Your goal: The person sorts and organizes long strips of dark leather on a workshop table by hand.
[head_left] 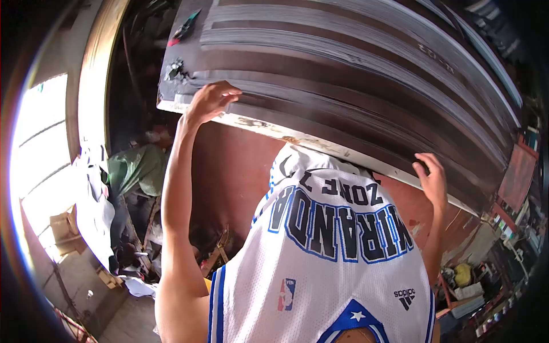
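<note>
Long dark brown and grey strips [320, 57] lie side by side along a table [257, 123] with a worn pale front edge. My left hand [214, 100] is over the near edge at the left, close to the strips' ends. Its fingers are loosely bent, with a small gap to the thumb, and nothing shows between them. At the right, my right hand [433, 180] hovers by the same edge, thumb and fingers apart. Whether either hand touches the nearest strip cannot be made out. Pliers-like tool [186, 26] with green and red handles rests at the far left corner.
A crumpled dark scrap [174, 68] sits on the table's left end. Left of the table are a green bag [137, 168], a cardboard box [64, 231] and a bright window [43, 137]. Cluttered shelving [466, 286] stands at the lower right.
</note>
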The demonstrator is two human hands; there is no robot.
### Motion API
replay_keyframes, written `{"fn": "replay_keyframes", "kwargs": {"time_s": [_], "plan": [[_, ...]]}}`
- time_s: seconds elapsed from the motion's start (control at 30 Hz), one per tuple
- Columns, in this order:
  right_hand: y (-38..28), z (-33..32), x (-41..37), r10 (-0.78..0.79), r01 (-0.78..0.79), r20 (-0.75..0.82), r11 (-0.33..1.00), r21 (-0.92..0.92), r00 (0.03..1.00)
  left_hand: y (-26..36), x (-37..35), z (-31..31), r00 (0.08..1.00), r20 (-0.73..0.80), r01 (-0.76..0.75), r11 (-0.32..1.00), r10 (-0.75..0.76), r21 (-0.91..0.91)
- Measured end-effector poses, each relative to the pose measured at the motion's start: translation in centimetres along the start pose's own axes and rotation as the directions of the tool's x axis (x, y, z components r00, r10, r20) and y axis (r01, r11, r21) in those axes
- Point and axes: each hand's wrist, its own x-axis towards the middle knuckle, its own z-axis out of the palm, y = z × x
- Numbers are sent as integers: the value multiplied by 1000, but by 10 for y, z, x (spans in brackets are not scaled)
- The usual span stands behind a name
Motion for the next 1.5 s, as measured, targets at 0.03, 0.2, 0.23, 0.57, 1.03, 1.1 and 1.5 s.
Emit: {"fn": "replay_keyframes", "kwargs": {"time_s": [0.03, 0.2, 0.23, 0.57, 1.03, 1.1, 1.5], "plan": [[-5, 5, 3, -9, 10, 58, 1000, -10, 998, -7, 0, 4, 996, 81, -49, 999, 48, 11], [8, 17, 5, 28, -3, 194, 992, -129, 981, -43, 7, 30, 984, 178, -57, 982, 25, 179], [9, 15, 6, 10, 17, 196, 991, -133, 980, -48, 9, 32, 979, 194, -92, 988, 66, 128], [32, -4, 11, 104, -71, 192, 983, -171, 976, -27, 38, 56, 975, 221, -60, 988, 27, 144], [50, -10, 6, 155, -124, 260, 983, -133, 953, -5, 31, 56, 943, 326, -141, 970, 71, 198], [50, -6, 2, 150, -121, 243, 984, -133, 958, -3, 28, 55, 946, 318, -134, 969, 62, 210], [29, -4, -2, 218, -191, 214, 971, -140, 952, 3, 21, 45, 931, 364, -98, 963, 0, 252]]}}
